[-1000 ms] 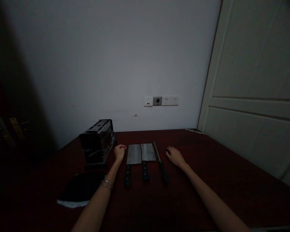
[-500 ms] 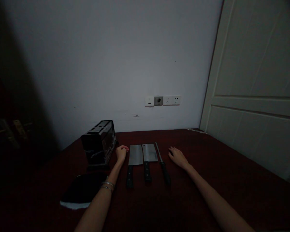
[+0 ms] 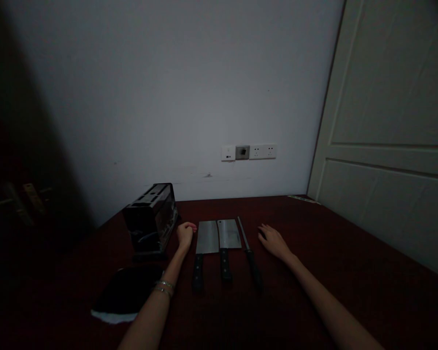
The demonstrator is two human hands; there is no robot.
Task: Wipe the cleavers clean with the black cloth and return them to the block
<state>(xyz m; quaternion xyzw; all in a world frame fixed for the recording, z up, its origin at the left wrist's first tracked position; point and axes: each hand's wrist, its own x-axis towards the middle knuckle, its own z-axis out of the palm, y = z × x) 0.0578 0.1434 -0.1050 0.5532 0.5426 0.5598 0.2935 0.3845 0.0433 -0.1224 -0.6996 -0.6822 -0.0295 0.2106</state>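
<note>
Your left hand (image 3: 185,236) is curled closed, your right hand (image 3: 274,241) loosely spread; sweeping it inward past the rod (image 3: 251,259) risks a cut if the nearer cleaver (image 3: 229,234) edges that way.

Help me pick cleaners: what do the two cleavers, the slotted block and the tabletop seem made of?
Left cleaver and right cleaver: satin grey metal blades, likely steel, by their even sheen; black handles with pale rivet dots, perhaps plastic or wood.
Slotted block: glossy black with reflections, perhaps plastic or acrylic.
Tabletop: dark reddish-brown, faint sheen, perhaps varnished wood or laminate.
</note>
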